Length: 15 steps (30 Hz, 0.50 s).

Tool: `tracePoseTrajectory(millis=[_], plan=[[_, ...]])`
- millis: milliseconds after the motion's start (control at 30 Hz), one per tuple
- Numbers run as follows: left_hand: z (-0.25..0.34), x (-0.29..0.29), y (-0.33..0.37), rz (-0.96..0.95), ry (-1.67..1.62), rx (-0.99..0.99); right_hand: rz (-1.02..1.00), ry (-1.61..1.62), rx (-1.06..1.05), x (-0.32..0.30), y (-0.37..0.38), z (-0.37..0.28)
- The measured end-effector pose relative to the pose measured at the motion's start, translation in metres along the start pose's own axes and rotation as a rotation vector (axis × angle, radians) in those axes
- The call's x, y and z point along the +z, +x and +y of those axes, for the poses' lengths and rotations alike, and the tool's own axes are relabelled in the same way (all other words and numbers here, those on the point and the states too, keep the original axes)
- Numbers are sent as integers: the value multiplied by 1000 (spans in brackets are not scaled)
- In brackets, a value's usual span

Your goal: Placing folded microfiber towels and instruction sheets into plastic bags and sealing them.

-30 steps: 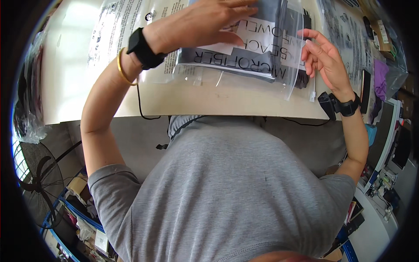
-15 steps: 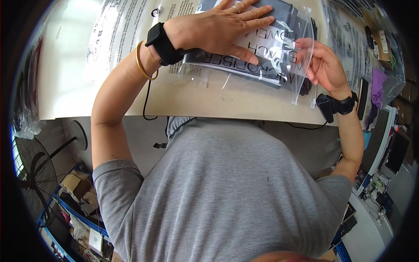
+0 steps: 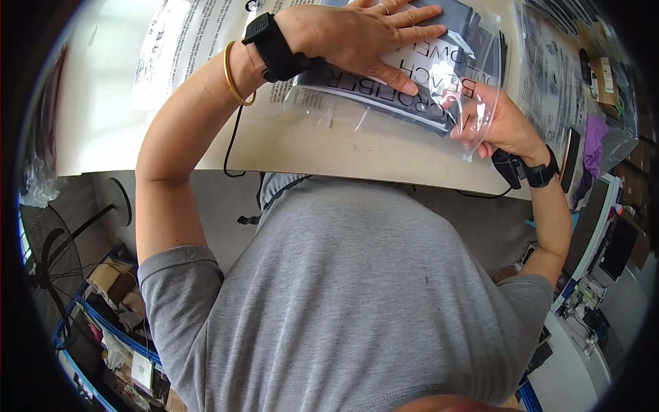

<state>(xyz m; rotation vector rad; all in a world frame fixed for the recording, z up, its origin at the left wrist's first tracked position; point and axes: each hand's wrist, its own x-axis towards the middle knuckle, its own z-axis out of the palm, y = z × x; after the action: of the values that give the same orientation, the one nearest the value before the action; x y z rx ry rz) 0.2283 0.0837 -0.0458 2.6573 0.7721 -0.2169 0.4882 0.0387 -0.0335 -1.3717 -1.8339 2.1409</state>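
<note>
A clear plastic bag [image 3: 384, 99] with dark print lies on the table, a dark grey folded cloth [image 3: 456, 17] inside it. My left hand [image 3: 364, 38] rests flat across the top of the bag, fingers spread and pressing on it. At the bag's loose right end, my right hand [image 3: 504, 120] has its fingers bent around the film. The bag's clear edge strip crosses in front of these fingers, and they show through the plastic. Whether the fingertips are inside the bag or under it, I cannot tell.
More printed clear bags [image 3: 185, 48] lie on the pale table [image 3: 274, 147] to the left, with others [image 3: 549, 75] at the right. A purple cloth [image 3: 594, 143] and a small cardboard box [image 3: 607, 75] are at the right edge. A black fan [image 3: 51, 275] stands at lower left.
My right hand has moved left and slightly down, further behind the bag's end, and its fingers are more bent. The film there has crumpled. My left hand has shifted slightly right with the bag.
</note>
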Motion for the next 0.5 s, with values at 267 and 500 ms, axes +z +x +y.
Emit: tracePoseTrajectory(millis=[267, 500], plan=[[1, -3, -3, 1, -40, 1, 192, -200, -257, 8, -1, 6], [-1, 3, 0, 27, -24, 3, 341, -149, -392, 13, 0, 27]])
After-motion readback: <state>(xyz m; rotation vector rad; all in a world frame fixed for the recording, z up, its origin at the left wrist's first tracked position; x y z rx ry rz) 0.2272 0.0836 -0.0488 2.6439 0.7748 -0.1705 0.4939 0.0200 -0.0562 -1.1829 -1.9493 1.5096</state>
